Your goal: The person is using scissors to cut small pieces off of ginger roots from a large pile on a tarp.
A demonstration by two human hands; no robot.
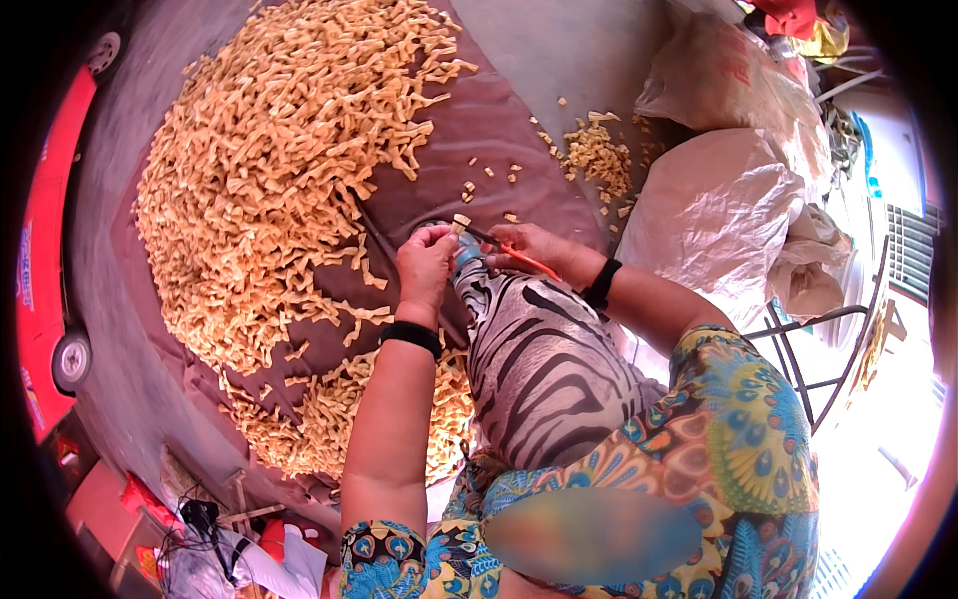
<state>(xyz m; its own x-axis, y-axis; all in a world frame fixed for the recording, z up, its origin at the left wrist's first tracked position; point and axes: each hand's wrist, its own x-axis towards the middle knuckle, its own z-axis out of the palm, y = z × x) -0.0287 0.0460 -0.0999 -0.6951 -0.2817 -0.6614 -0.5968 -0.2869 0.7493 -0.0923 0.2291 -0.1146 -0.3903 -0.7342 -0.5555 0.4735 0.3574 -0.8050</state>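
In my left hand (425, 268), fingers pinched together, is a short pale-yellow strip (460, 224) standing up from the fingertips. My right hand (529, 250) is closed round orange-handled scissors (540, 267), whose dark blades point left toward that strip. Both hands meet just above my knee, over zebra-striped cloth (549, 369). To the left and ahead, a large heap of pale-yellow, knotted-looking strips (279, 150) covers a brown cloth (489, 120). Closer to my left forearm lies a smaller heap of similar strips (339, 409). What the strips are made of I cannot tell.
Small cut bits (599, 160) lie on the floor ahead right, with a few scattered on the cloth. Large whitish sacks (714, 205) stand at the right, near a dark metal frame (813, 324). A red wheeled thing (50, 240) is at the far left; clutter (230, 549) sits lower left.
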